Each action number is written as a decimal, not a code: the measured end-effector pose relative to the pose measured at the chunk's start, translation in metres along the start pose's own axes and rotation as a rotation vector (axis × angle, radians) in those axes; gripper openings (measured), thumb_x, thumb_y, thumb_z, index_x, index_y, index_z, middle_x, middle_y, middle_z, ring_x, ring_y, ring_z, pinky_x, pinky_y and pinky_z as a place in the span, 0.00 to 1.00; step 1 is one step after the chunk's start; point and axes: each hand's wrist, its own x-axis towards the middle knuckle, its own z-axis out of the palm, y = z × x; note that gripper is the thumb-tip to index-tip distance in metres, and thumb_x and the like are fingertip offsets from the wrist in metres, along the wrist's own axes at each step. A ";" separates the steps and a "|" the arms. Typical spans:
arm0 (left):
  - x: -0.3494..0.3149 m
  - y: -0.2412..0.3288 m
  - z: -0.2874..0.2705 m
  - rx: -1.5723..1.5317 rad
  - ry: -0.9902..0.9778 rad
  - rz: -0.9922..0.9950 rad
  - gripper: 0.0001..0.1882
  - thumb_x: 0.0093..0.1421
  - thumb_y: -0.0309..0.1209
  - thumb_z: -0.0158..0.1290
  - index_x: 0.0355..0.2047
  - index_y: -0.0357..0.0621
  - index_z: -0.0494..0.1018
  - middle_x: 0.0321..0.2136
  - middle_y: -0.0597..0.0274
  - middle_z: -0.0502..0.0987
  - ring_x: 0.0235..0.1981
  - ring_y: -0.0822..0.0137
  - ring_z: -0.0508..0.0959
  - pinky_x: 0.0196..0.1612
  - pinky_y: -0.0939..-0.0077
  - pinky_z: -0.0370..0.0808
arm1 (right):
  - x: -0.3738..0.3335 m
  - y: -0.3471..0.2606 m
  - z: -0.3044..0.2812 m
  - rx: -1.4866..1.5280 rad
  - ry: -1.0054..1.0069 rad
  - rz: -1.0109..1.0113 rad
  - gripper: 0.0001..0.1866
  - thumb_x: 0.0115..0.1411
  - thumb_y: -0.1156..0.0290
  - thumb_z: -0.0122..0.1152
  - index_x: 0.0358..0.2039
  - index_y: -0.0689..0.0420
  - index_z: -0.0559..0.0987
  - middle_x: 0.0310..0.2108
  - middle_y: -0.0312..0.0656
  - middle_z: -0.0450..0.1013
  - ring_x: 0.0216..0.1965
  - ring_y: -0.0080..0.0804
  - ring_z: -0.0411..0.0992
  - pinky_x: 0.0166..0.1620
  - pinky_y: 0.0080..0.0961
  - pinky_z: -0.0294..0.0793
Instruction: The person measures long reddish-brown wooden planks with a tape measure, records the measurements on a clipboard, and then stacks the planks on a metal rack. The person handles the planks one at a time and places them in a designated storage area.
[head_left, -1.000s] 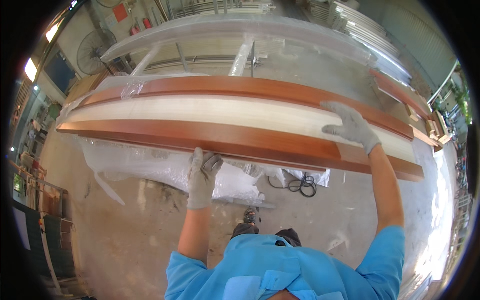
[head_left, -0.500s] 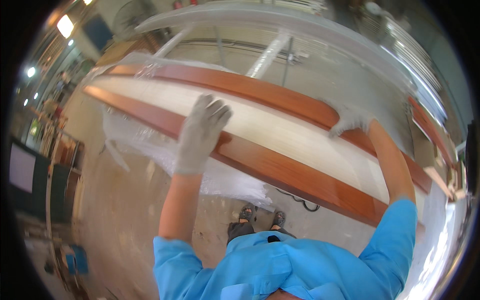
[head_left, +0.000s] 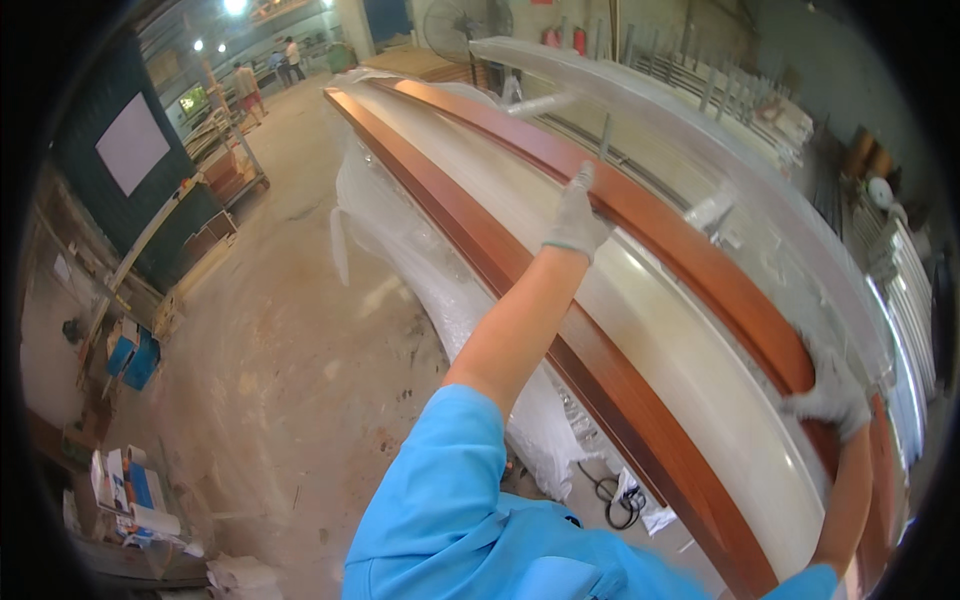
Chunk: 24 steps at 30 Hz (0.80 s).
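A long panel with a pale middle [head_left: 690,370] and two reddish-brown wooden boards along its sides runs from the far left to the near right. My left hand [head_left: 579,218], in a grey-white work glove, reaches across the pale middle and takes hold of the far brown board [head_left: 670,235] by its inner edge; some of its fingers are hidden. Farther right, my right hand [head_left: 835,392], also gloved, straddles the same board near its close end, fingers bent around it. The near brown board [head_left: 610,420] passes under my left forearm, untouched by either hand.
Clear plastic wrap [head_left: 400,240] hangs under the panel's near side. Beyond it lies a plastic-wrapped frame [head_left: 700,110]. A black cable [head_left: 622,505] is coiled on the floor. Cartons [head_left: 135,495] stand at left; a fan [head_left: 462,30] and people [head_left: 290,60] are farther back.
My left hand has crossed from the near brown board to the far one. My right hand stays on the far board. The view has turned left, showing more floor.
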 end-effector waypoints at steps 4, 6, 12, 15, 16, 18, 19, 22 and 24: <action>-0.002 0.018 -0.018 0.980 0.062 0.350 0.27 0.64 0.32 0.56 0.63 0.44 0.68 0.59 0.52 0.71 0.60 0.56 0.71 0.62 0.69 0.69 | -0.038 -0.017 0.020 -0.001 0.041 -0.052 0.63 0.25 0.51 0.79 0.65 0.67 0.67 0.57 0.60 0.71 0.64 0.54 0.67 0.66 0.39 0.62; -0.020 0.010 -0.022 1.091 0.024 0.403 0.19 0.64 0.28 0.56 0.56 0.42 0.71 0.53 0.53 0.75 0.55 0.57 0.74 0.59 0.71 0.72 | -0.059 -0.015 0.024 -0.087 0.084 -0.013 0.65 0.24 0.50 0.79 0.65 0.65 0.67 0.58 0.58 0.71 0.61 0.54 0.68 0.64 0.40 0.64; -0.092 -0.025 0.029 -0.143 0.015 -0.105 0.11 0.66 0.28 0.55 0.47 0.37 0.72 0.46 0.54 0.77 0.48 0.57 0.78 0.54 0.61 0.79 | -0.147 0.003 0.008 -0.051 0.088 0.154 0.65 0.23 0.52 0.80 0.66 0.61 0.66 0.53 0.54 0.73 0.52 0.50 0.72 0.58 0.40 0.69; -0.132 -0.035 0.045 -0.164 0.023 -0.127 0.12 0.67 0.28 0.54 0.48 0.37 0.70 0.46 0.54 0.76 0.48 0.58 0.78 0.55 0.60 0.79 | -0.187 0.001 -0.001 -0.078 0.094 0.227 0.66 0.23 0.48 0.82 0.66 0.62 0.66 0.53 0.53 0.73 0.54 0.47 0.71 0.60 0.40 0.67; -0.145 -0.042 0.048 -0.162 0.036 -0.142 0.12 0.68 0.29 0.54 0.49 0.37 0.70 0.47 0.54 0.76 0.49 0.58 0.78 0.55 0.59 0.79 | -0.202 -0.001 -0.004 -0.087 0.096 0.265 0.67 0.23 0.45 0.83 0.66 0.62 0.65 0.54 0.53 0.72 0.56 0.46 0.71 0.61 0.40 0.66; -0.166 -0.054 0.052 -0.210 -0.022 -0.146 0.12 0.68 0.28 0.53 0.49 0.37 0.70 0.47 0.55 0.76 0.49 0.58 0.78 0.55 0.60 0.79 | -0.225 -0.005 -0.014 -0.022 -0.038 0.211 0.56 0.36 0.62 0.81 0.67 0.62 0.66 0.54 0.49 0.73 0.53 0.42 0.73 0.57 0.37 0.71; -0.175 -0.059 0.054 -0.228 -0.044 -0.152 0.11 0.69 0.28 0.53 0.49 0.37 0.70 0.47 0.55 0.76 0.49 0.58 0.78 0.56 0.60 0.79 | -0.234 -0.006 -0.020 0.012 -0.104 0.182 0.51 0.42 0.70 0.80 0.67 0.62 0.66 0.54 0.48 0.74 0.52 0.40 0.74 0.55 0.35 0.74; -0.204 -0.074 0.059 -0.241 -0.086 -0.155 0.11 0.69 0.28 0.52 0.49 0.36 0.70 0.46 0.56 0.76 0.49 0.59 0.78 0.56 0.61 0.79 | -0.267 -0.005 -0.020 0.273 -0.048 0.193 0.54 0.39 0.69 0.82 0.67 0.63 0.65 0.55 0.49 0.74 0.54 0.41 0.74 0.57 0.35 0.72; -0.223 -0.082 0.065 -0.264 -0.075 -0.172 0.11 0.69 0.28 0.52 0.49 0.36 0.70 0.46 0.56 0.77 0.48 0.59 0.79 0.55 0.61 0.80 | -0.288 -0.001 -0.020 0.538 -0.047 0.315 0.54 0.38 0.68 0.82 0.67 0.63 0.66 0.55 0.50 0.74 0.54 0.39 0.73 0.58 0.34 0.71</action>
